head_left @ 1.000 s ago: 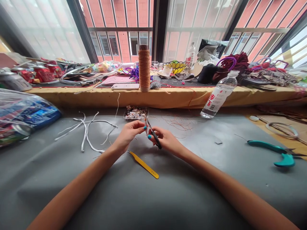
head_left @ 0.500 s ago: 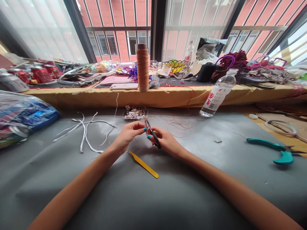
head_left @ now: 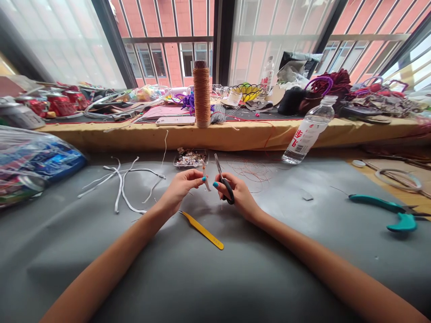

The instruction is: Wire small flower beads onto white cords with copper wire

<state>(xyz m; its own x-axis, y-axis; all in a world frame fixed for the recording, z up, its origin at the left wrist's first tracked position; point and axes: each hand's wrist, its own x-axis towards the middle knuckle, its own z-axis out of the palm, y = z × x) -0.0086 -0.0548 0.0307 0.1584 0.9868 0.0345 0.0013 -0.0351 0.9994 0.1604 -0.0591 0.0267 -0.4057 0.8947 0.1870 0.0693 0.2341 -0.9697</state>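
Note:
Pinched between the thumb and fingers of my left hand (head_left: 186, 186) is a short pale strip (head_left: 206, 183) with brownish thread near its top. My right hand (head_left: 237, 193) is wrapped round black-handled scissors (head_left: 227, 187), whose blades point up, a little to the right of the strip and apart from it. Behind the hands stands a clear tray (head_left: 191, 159) of small beads and charms. Yellow tweezers (head_left: 204, 231) lie on the grey mat (head_left: 235, 278) in front of the hands.
White cords (head_left: 119, 184) lie at the left near a plastic bag (head_left: 37, 161). Thin brown thread (head_left: 252, 172) is behind my right hand. A water bottle (head_left: 308, 130) leans at the ledge; teal pliers (head_left: 377, 202) lie at the right. An orange thread spool (head_left: 201, 96) stands on the ledge.
The scissors have moved right, away from the strip, with my right hand. My left hand still holds the strip in nearly the same place. The whole view has shifted slightly.

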